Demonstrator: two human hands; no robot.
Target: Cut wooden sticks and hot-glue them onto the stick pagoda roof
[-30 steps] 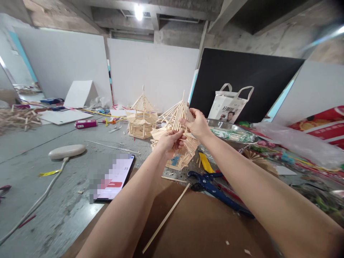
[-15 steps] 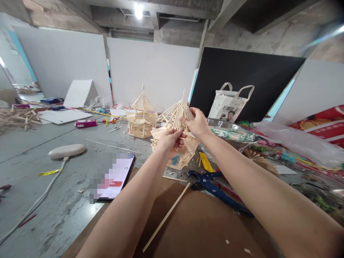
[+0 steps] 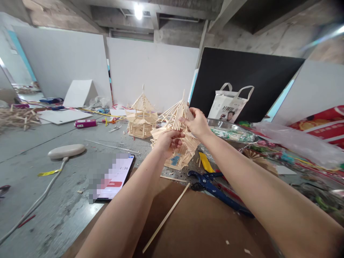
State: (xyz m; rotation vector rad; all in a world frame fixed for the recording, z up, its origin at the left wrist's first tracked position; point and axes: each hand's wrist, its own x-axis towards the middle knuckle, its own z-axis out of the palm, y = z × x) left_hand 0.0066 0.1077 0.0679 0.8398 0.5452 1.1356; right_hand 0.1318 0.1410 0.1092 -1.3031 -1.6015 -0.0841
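A pagoda-like model made of thin wooden sticks [image 3: 176, 118] stands in the middle of the view, just beyond a brown board [image 3: 199, 222]. My left hand [image 3: 167, 142] is closed around the model's lower roof sticks at its front. My right hand [image 3: 197, 123] pinches sticks on the upper cone roof from the right side. A second, finished stick pavilion [image 3: 141, 116] stands behind and to the left, untouched.
Blue-handled cutters [image 3: 212, 188] and a long loose stick [image 3: 165, 218] lie on the board near my arms. A phone [image 3: 115, 176] lies left of the board. A metal bowl of sticks [image 3: 231, 134], a white bag [image 3: 231, 104], a cable with a flat white puck [image 3: 66, 151] surround them.
My left hand has shifted slightly lower on the model's front; my right hand holds its place on the roof. The phone's display reading has changed.
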